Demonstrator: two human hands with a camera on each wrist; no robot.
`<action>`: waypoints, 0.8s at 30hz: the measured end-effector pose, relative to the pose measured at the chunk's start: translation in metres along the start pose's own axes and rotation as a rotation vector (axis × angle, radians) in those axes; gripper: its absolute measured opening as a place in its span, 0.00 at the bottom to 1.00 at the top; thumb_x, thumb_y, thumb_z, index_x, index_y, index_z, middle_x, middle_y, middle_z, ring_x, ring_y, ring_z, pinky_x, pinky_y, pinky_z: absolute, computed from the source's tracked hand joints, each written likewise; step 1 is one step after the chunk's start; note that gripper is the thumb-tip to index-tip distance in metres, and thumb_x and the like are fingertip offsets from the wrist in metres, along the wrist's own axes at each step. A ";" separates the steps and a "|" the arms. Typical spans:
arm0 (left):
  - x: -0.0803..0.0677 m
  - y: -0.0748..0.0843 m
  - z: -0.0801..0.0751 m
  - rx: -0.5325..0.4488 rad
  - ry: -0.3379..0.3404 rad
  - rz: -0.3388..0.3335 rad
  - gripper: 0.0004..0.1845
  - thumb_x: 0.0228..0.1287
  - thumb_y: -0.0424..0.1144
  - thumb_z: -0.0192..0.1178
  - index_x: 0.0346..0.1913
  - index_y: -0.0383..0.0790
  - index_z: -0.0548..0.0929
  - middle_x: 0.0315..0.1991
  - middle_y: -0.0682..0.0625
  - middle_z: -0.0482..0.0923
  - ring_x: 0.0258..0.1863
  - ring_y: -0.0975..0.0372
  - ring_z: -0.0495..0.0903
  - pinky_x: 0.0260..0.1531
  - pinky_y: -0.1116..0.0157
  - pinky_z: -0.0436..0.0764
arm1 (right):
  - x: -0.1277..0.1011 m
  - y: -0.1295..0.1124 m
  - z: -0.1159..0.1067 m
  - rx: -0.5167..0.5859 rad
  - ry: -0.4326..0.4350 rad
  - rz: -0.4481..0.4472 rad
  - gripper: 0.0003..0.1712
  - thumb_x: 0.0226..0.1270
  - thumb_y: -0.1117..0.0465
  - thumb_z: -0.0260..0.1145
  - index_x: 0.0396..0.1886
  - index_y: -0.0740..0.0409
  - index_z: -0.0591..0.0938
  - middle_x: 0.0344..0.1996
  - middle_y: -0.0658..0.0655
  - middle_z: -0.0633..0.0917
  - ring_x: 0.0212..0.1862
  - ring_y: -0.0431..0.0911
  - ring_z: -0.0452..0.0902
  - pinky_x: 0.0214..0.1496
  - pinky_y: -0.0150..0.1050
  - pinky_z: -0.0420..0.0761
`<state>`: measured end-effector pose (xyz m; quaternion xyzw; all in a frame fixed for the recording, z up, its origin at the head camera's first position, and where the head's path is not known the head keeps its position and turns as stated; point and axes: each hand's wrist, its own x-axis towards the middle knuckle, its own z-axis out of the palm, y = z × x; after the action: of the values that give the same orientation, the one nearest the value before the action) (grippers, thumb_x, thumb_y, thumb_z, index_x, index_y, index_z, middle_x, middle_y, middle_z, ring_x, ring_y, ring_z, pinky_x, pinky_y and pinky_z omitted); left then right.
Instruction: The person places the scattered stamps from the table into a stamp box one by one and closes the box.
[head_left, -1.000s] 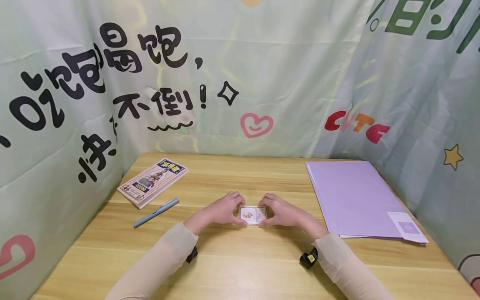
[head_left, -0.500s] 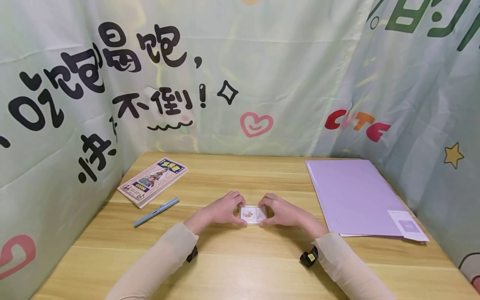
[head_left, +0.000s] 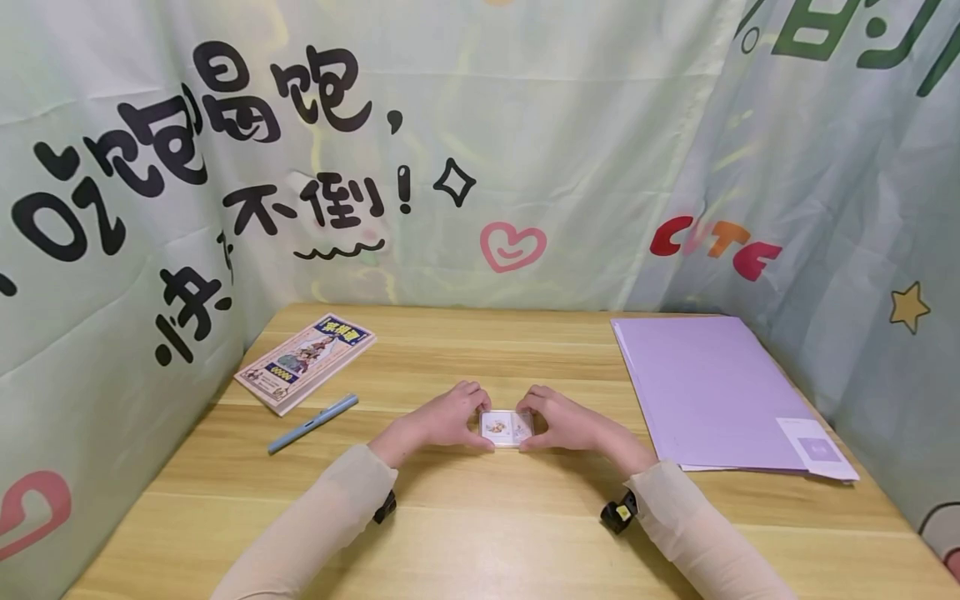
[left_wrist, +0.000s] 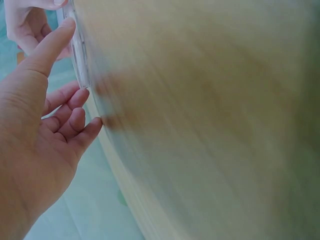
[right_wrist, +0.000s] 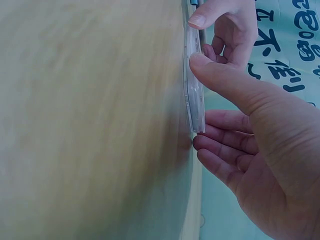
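On the wooden table (head_left: 480, 533) I see a picture book (head_left: 305, 362) and a blue pen (head_left: 312, 424) at the left, and a flat purple folder (head_left: 705, 392) at the right; nothing blocks my hands. The small clear plastic case (head_left: 507, 428) lies flat in the middle. My left hand (head_left: 442, 422) and right hand (head_left: 564, 425) pinch its two short ends, fingers curled around the edges.

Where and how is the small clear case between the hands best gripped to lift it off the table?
Probably by its short end edges, from left and right. The clear case lies flat on the table, thin, so only its edges offer purchase. The left hand and right hand already pinch those ends.
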<state>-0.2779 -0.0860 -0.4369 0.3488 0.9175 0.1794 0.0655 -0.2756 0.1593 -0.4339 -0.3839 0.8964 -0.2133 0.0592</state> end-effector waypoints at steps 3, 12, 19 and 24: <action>0.001 0.000 0.000 0.003 -0.004 -0.005 0.30 0.52 0.57 0.72 0.50 0.41 0.76 0.46 0.52 0.74 0.46 0.63 0.67 0.48 0.65 0.74 | 0.000 0.000 0.000 -0.003 0.002 -0.004 0.30 0.56 0.48 0.75 0.51 0.63 0.79 0.46 0.55 0.79 0.47 0.44 0.74 0.52 0.39 0.78; 0.002 0.000 0.001 0.022 -0.006 -0.001 0.30 0.52 0.57 0.72 0.51 0.41 0.76 0.47 0.52 0.75 0.46 0.64 0.68 0.49 0.65 0.75 | 0.000 -0.002 -0.001 -0.022 0.001 -0.002 0.30 0.55 0.48 0.75 0.51 0.63 0.80 0.45 0.55 0.79 0.46 0.43 0.74 0.51 0.38 0.78; 0.002 0.000 0.002 0.044 0.003 0.007 0.31 0.52 0.58 0.72 0.50 0.40 0.76 0.46 0.52 0.74 0.46 0.63 0.68 0.49 0.66 0.75 | -0.002 -0.008 -0.003 -0.052 0.009 -0.016 0.29 0.55 0.50 0.76 0.49 0.64 0.80 0.42 0.55 0.78 0.42 0.41 0.73 0.47 0.35 0.79; 0.003 0.001 0.002 0.048 0.004 0.006 0.31 0.52 0.57 0.72 0.50 0.39 0.76 0.46 0.52 0.74 0.47 0.63 0.69 0.50 0.65 0.76 | -0.001 -0.008 -0.002 -0.042 0.010 -0.010 0.29 0.54 0.50 0.76 0.48 0.64 0.81 0.40 0.54 0.78 0.40 0.40 0.72 0.44 0.32 0.77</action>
<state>-0.2790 -0.0831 -0.4390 0.3527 0.9207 0.1581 0.0546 -0.2699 0.1561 -0.4288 -0.3885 0.8991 -0.1967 0.0455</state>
